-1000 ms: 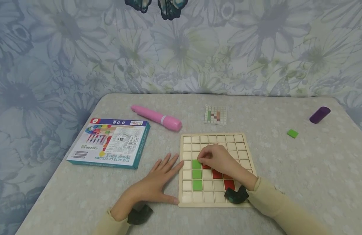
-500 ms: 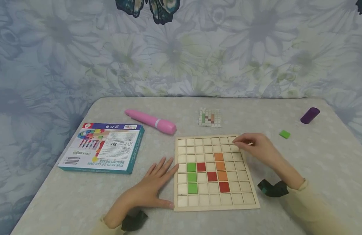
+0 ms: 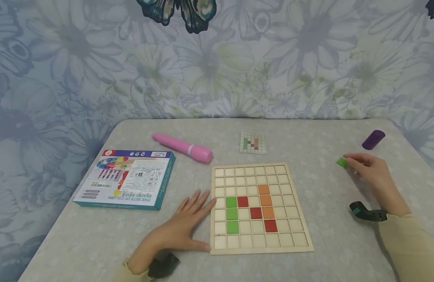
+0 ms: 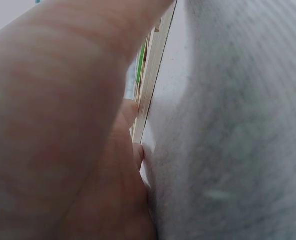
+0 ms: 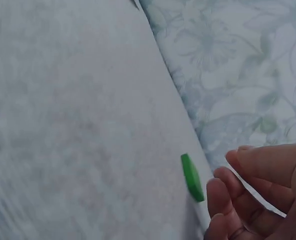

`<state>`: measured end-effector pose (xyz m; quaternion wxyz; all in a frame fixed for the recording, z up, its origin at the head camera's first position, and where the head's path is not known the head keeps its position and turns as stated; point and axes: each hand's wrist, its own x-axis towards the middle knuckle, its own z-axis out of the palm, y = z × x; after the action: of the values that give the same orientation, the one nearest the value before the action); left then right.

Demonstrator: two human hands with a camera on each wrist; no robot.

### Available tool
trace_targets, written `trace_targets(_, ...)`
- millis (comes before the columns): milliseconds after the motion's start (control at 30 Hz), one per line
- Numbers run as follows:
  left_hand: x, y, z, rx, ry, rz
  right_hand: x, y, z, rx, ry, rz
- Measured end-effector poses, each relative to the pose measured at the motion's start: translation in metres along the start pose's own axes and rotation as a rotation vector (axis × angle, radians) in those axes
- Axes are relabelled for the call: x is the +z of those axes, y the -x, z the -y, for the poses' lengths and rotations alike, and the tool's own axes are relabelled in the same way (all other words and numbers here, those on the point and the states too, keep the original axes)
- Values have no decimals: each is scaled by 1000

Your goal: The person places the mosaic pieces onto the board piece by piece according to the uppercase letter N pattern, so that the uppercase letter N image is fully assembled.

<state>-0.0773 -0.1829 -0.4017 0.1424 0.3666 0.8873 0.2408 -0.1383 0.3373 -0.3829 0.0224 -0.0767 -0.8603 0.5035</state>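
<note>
My left hand [image 3: 179, 229] lies spread on the table, with index fingertip and thumb tip at the left edge of a wooden grid board [image 3: 306, 243]. The left wrist view shows fingers along the board's side [image 4: 150, 80]. Set in the board are several coloured squares: a column of green tiles [image 3: 232, 214], a column of orange tiles [image 3: 265, 200] and a diagonal of red tiles [image 3: 255, 213]. Off to the right, my right hand [image 3: 377, 176] reaches a loose green tile [image 3: 342, 162], fingertips right at its edge. From the right wrist, thumb and fingers [image 5: 263, 160] stand parted, just short of that tile.
A small printed pattern card [image 3: 253, 142] lies behind the board. Left of it are a thick pink pen-shaped object [image 3: 181, 147] and a flat cardboard box [image 3: 123, 179]. A dark purple cylinder [image 3: 373, 140] lies beyond my right hand, near the patterned cloth [image 3: 308, 70] at the back.
My right hand has left the board and travelled right to the loose green tile, uncovering the orange and red tiles. My left hand has stayed at the board's edge.
</note>
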Motion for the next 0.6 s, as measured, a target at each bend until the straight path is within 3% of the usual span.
trace_targets(200,1,0,1,-12,-18,-5,2,-8,-11,7,185,-66)
trace_targets(400,1,1,-1,-21,1,9,7,-13,-12,-48,380,-39)
trace_targets(600,1,0,-2,-27,14,10,12,-17,-11,-83,412,-55)
